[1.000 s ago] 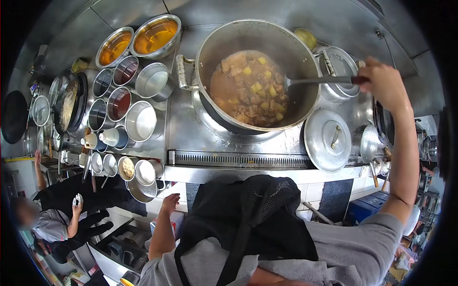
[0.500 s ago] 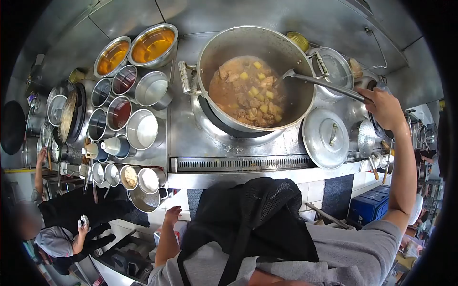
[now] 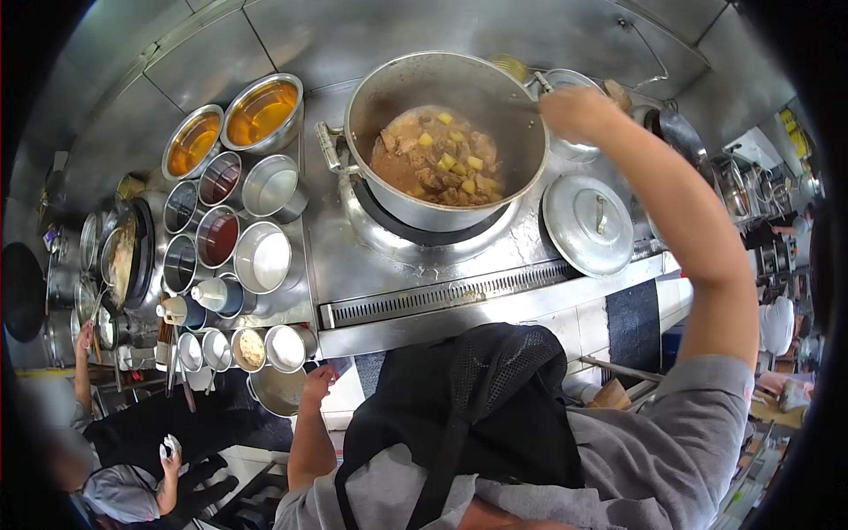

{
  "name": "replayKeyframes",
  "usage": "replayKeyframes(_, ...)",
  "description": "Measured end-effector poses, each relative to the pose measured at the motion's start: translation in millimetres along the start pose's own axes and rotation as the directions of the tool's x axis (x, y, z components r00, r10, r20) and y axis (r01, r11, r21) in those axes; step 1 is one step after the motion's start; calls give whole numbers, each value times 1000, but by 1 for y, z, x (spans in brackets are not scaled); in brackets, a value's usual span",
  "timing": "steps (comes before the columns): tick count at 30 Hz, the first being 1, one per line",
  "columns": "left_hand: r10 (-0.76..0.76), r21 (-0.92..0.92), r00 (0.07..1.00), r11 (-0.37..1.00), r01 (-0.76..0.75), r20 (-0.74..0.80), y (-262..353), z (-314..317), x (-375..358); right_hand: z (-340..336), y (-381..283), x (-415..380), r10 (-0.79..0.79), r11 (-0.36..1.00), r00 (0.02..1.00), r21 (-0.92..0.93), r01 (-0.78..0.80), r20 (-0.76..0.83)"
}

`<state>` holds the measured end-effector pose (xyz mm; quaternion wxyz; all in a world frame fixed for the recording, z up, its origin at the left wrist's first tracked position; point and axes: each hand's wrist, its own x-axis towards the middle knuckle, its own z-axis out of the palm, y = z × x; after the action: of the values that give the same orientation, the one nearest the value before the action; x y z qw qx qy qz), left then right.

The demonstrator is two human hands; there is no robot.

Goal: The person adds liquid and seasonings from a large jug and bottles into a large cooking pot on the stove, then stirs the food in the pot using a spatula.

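A large metal pot (image 3: 446, 214) stands on the burner, with a brown stew (image 3: 433, 159) of meat chunks and yellow cubes in it. My right hand (image 3: 579, 115) is closed at the pot's right rim, beside the right handle (image 3: 542, 81). Whatever is inside its fingers is hidden, and no ladle shows in the stew. Low at the counter's front edge, my left hand (image 3: 319, 383) hangs with loosely bent fingers and nothing in them. It is nearest to a metal pan (image 3: 276, 393) below the small seasoning pots.
Two bowls of amber liquid (image 3: 262, 115) (image 3: 193, 146) stand at back left, above several metal pots (image 3: 262, 256). A round lid (image 3: 587, 225) lies right of the pot. A co-worker's hand (image 3: 170, 458) at lower left holds something white.
My right hand has moved left and inward to the pot's rim. The ladle it held in the pot is out of sight. My left hand's fingers have curled slightly, and the view has shifted.
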<state>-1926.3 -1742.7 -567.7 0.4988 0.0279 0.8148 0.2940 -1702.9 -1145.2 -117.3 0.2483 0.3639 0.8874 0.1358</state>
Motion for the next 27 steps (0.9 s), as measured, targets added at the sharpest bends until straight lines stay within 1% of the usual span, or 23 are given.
replayKeyframes(1,7,7,1000,1000,-7,4,1,1,3,10,-13,18,35,999,998,31,-37,56)
replayKeyframes(3,56,-2,998,998,-56,36,3,-1,7,18,-36,36,-51,996,987,-64,61,151)
replayKeyframes(5,78,6,997,997,-78,26,2,0,4,23,-39,55,-57,995,984,-66,69,167)
replayKeyframes(7,78,-57,997,995,-77,21,-13,5,2,21,-42,58,-74,993,980,-76,90,186)
replayKeyframes(9,85,-69,996,994,-83,22,-29,14,-2,11,-44,53,-170,979,973,-85,185,155)
replayKeyframes(10,46,-84,998,996,-42,43,-37,20,-5,11,-47,50,-172,978,973,-91,187,155)
replayKeyframes(11,6,-94,998,996,0,64,-41,24,-12,14,-52,47,-241,963,967,-103,249,86)
replayKeyframes(12,-16,-58,995,998,22,103,-50,28,-10,18,-56,43,-308,944,951,-117,308,17)
replayKeyframes(13,-37,-52,990,998,44,133,-69,33,0,16,-60,31,-309,944,951,-114,309,18)
replayKeyframes(15,-99,-71,982,991,112,161,-64,39,-14,8,-66,1,-388,905,921,-178,388,33)
replayKeyframes(16,-82,-56,980,994,93,181,-64,37,-16,18,-59,-8,-431,888,901,-199,415,-46)
replayKeyframes(17,-82,-55,980,994,93,179,-64,35,-16,19,-53,-20,-432,888,901,-198,415,-47)
replayKeyframes(19,-101,-97,984,988,116,149,-65,30,-19,5,-31,-42,-469,829,883,-346,439,-4)
replayKeyframes(20,-97,-111,984,987,115,149,-66,24,-19,-5,-13,-47,-425,836,905,-387,389,-10)
replayKeyframes(21,-116,-80,986,989,126,120,-60,19,-24,-18,7,-51,-378,842,926,-423,335,-18)
replayKeyframes(23,-109,-45,990,993,113,86,-58,9,-27,-44,44,-52,-379,797,912,-555,237,-155)
replayKeyframes(24,-104,-21,992,994,106,75,-58,5,-26,-59,53,-60,-319,833,917,-532,152,-239)
replayKeyframes(25,-126,-35,989,991,129,77,-59,1,-24,-75,60,-69,-255,863,911,-502,64,-323)
replayKeyframes(26,-146,-17,986,989,147,75,-57,0,-24,-92,49,-92,-254,863,913,-501,64,-320)
replayKeyframes(27,-164,2,984,986,164,72,-49,-2,-27,-111,23,-125,-201,821,933,-571,-6,-299)
